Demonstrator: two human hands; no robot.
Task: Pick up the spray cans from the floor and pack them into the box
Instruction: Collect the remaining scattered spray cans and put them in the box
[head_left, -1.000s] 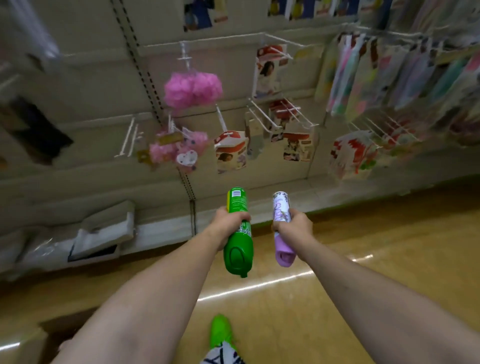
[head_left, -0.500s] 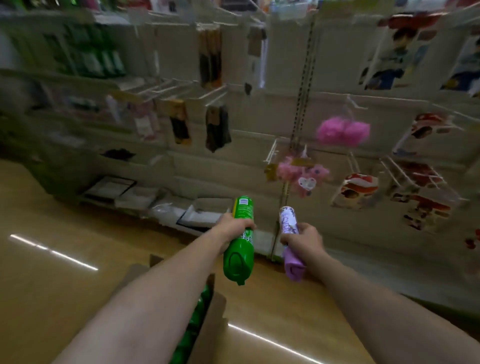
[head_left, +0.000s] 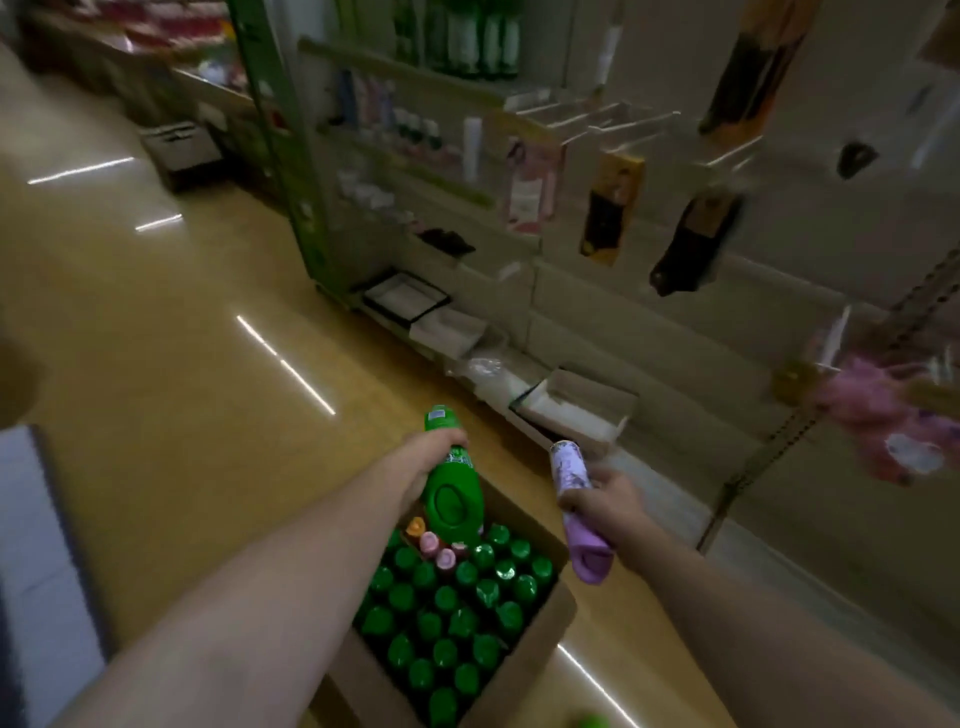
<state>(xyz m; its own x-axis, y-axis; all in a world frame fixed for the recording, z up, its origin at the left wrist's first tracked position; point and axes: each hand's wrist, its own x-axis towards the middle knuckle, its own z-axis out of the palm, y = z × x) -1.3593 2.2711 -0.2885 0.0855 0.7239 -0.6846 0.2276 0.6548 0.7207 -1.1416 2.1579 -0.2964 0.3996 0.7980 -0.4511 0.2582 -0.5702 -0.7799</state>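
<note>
While both arms are stretched forward over the floor (head_left: 156, 364), a green spray can (head_left: 451, 493) is gripped around its middle by the left hand (head_left: 423, 465), with its cap end tilted down and toward the camera. It is held just above the far left corner of the cardboard box (head_left: 540, 644), which stands open on the floor. A purple spray can (head_left: 576, 506) is clasped by the right hand (head_left: 605, 506), fingers wrapped round its body, lilac cap pointing down and printed base pointing up and away. It is held beside the far right edge of the box, slightly outside it. Inside the box, rows of green capped cans (head_left: 447, 623) are packed upright and close together, and a few pink and orange capped cans (head_left: 434, 543) are set at the far left corner, directly under the green can. Store shelving (head_left: 467, 218) with hanging goods is seen along the far side of the floor, blurred.
</note>
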